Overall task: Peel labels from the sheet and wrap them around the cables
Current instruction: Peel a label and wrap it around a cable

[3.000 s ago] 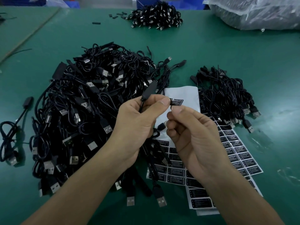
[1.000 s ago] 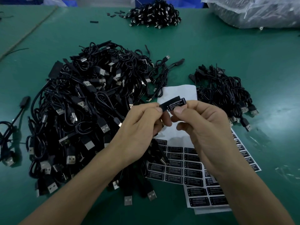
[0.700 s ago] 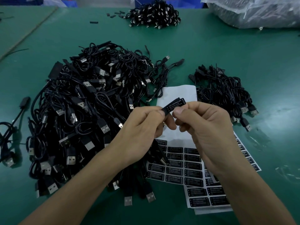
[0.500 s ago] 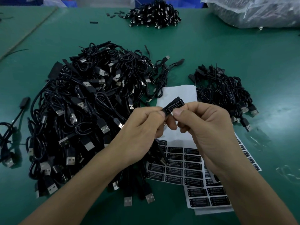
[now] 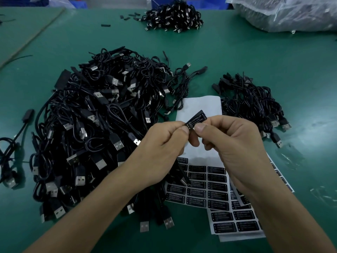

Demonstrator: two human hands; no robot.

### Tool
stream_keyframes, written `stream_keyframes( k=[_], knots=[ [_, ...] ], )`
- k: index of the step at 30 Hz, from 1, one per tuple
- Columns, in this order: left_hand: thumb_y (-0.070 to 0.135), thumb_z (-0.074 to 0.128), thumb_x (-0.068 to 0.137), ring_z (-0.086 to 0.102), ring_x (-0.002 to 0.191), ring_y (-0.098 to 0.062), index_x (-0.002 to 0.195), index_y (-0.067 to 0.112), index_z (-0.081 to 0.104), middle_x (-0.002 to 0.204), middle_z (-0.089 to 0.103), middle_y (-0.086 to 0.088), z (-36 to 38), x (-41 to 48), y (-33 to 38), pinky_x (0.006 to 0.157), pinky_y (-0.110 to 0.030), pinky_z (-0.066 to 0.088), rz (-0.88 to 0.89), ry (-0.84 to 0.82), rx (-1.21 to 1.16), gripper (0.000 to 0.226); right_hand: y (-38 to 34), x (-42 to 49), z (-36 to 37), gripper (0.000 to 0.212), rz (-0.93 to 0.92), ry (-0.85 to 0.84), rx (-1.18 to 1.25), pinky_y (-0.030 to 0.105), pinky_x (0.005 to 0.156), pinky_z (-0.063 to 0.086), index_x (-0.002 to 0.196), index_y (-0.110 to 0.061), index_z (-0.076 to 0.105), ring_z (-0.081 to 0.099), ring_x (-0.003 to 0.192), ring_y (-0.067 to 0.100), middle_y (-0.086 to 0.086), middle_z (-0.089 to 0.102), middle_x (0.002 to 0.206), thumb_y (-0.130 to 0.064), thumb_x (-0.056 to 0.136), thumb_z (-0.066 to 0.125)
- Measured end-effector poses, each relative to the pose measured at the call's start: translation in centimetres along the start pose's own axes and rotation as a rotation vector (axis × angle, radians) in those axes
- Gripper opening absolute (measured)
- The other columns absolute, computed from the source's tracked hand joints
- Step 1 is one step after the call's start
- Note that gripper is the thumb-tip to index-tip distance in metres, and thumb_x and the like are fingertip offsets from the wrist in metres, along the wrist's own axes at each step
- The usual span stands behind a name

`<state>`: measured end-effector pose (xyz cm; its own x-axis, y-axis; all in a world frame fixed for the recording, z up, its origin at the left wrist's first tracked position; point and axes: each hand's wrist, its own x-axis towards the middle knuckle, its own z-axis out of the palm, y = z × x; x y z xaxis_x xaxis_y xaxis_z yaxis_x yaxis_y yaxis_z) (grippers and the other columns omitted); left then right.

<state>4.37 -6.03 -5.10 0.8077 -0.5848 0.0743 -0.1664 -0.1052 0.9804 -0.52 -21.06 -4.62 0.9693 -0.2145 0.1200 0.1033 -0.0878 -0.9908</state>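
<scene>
A black label [image 5: 196,119] printed LED CONTROLLER sticks up between my two hands. My left hand [image 5: 162,148] pinches its lower left end together with a black cable whose length hangs down below the hand [image 5: 182,177]. My right hand [image 5: 235,148] pinches the label from the right with thumb and forefinger. Below the hands lies the label sheet [image 5: 209,190], its upper part bare white backing [image 5: 202,106], its lower rows full of black labels. A second sheet [image 5: 238,223] lies under it.
A large heap of black USB cables [image 5: 98,128] covers the green table [image 5: 273,61] on the left. A smaller cable pile [image 5: 251,105] lies to the right, another pile [image 5: 175,17] at the back. A clear plastic bag [image 5: 288,13] fills the far right corner.
Three seconds ago the label was flat beside the cable's plug; both hands have since closed together and the label now stands tilted up between the fingertips. In the last second almost nothing moved.
</scene>
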Motion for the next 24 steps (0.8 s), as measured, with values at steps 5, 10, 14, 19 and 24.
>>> stream_keyframes(
  k=[5, 10, 14, 19, 24],
  knots=[
    [0.028, 0.039, 0.093, 0.031, 0.051, -0.011, 0.069, 0.022, 0.065, 0.052, 0.033, 0.009, 0.05, 0.07, -0.18, 0.051, -0.032, 0.028, 0.002, 0.013, 0.029, 0.036, -0.08, 0.04, 0.1, 0.026, 0.014, 0.02, 0.002, 0.016, 0.055, 0.044, 0.064, -0.019, 0.073, 0.05, 0.056, 0.005, -0.007, 0.062, 0.056, -0.009, 0.088, 0.071],
    [0.029, 0.038, 0.094, 0.029, 0.051, -0.013, 0.068, 0.028, 0.065, 0.053, 0.032, 0.008, 0.01, 0.12, -0.35, 0.052, -0.026, 0.032, 0.014, 0.006, 0.048, 0.037, -0.21, 0.04, 0.08, 0.027, 0.016, 0.016, 0.015, 0.018, 0.056, 0.045, 0.063, -0.016, 0.073, 0.051, 0.056, 0.006, -0.006, 0.064, 0.056, -0.007, 0.088, 0.07],
    [0.028, 0.038, 0.094, 0.031, 0.049, -0.008, 0.067, 0.03, 0.062, 0.052, 0.034, 0.01, -0.03, 0.15, -0.43, 0.053, -0.014, 0.035, 0.038, 0.011, 0.085, 0.036, -0.21, 0.01, 0.21, 0.028, 0.018, 0.024, 0.011, 0.017, 0.055, 0.045, 0.062, -0.019, 0.073, 0.051, 0.054, 0.006, -0.006, 0.064, 0.055, -0.007, 0.087, 0.071],
    [0.03, 0.039, 0.094, 0.03, 0.051, -0.013, 0.063, 0.032, 0.056, 0.054, 0.033, 0.007, 0.03, 0.1, -0.54, 0.05, -0.031, 0.027, 0.055, 0.019, 0.155, 0.035, -0.14, -0.02, 0.27, 0.026, 0.031, 0.041, 0.005, 0.019, 0.054, 0.044, 0.063, -0.021, 0.073, 0.048, 0.055, 0.009, -0.007, 0.062, 0.055, -0.01, 0.087, 0.072],
    [0.028, 0.039, 0.095, 0.03, 0.051, -0.014, 0.063, 0.03, 0.055, 0.053, 0.033, 0.007, -0.01, 0.03, -0.56, 0.05, -0.032, 0.028, 0.076, 0.035, 0.178, 0.036, -0.2, -0.12, 0.32, 0.025, 0.037, 0.05, 0.005, 0.019, 0.054, 0.044, 0.062, -0.022, 0.073, 0.047, 0.055, 0.009, -0.007, 0.06, 0.054, -0.012, 0.085, 0.073]
  ],
)
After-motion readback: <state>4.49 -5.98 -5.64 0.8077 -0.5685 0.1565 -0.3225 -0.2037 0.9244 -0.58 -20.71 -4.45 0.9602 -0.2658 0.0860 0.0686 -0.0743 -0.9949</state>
